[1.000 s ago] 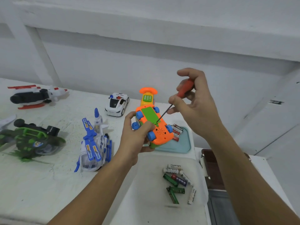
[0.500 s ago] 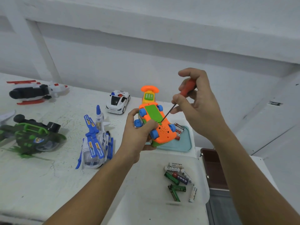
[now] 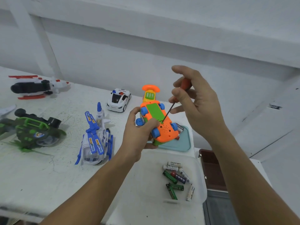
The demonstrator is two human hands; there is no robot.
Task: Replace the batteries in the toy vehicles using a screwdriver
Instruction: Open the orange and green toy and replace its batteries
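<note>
Presently: left hand [image 3: 138,135], closed around an orange toy car [image 3: 158,124] held belly-up above the bench [image 3: 40,176], thumb pressed beside the green battery cover [image 3: 155,112]. Right hand [image 3: 198,103], up and right of the left hand, fingers loosely curled, pinching the red handle of a screwdriver [image 3: 178,98]; shaft slanting down-left, tip on the near edge of the cover. Below both hands: clear tray [image 3: 199,176] holding loose batteries [image 3: 177,179]. Behind the car: teal lid [image 3: 185,143] with more batteries, partly hidden. Left of the left hand: blue-white helicopter [image 3: 95,140], police car [image 3: 119,99], green helicopter [image 3: 32,129], black-white helicopter [image 3: 35,86].
</note>
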